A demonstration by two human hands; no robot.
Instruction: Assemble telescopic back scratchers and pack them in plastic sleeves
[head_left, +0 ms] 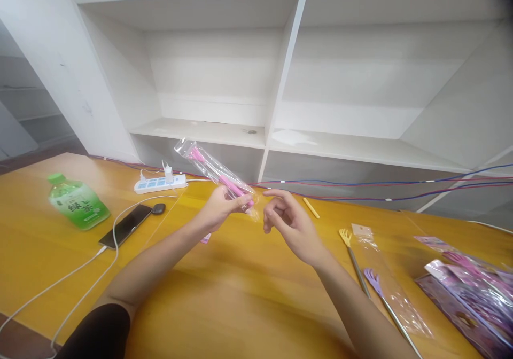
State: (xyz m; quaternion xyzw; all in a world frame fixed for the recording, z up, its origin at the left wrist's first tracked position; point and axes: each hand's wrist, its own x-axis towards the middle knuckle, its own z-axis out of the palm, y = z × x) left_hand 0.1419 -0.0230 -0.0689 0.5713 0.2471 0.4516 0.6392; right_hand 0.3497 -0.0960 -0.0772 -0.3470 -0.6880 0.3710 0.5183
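My left hand [219, 208] grips a pink back scratcher [230, 181] inside a clear plastic sleeve, near its handle end. The scratcher slants, its hand-shaped head pointing up and to the left. Just right of the sleeve's lower end, my right hand [289, 221] is raised with fingers apart and partly curled, holding nothing. Below my left hand, part of a small pinkish card [206, 238] shows on the table. To the right of my right arm lie a yellow back scratcher [354, 257], a purple back scratcher [385, 297] and a flat clear sleeve [387, 273].
Packaged back scratchers [473, 289] are piled at the table's right. A short yellow stick [311, 208] lies near the back. On the left are a green bottle [78, 203], a phone [127, 225], a cable and a power strip [160, 183]. White shelves [212, 130] stand behind.
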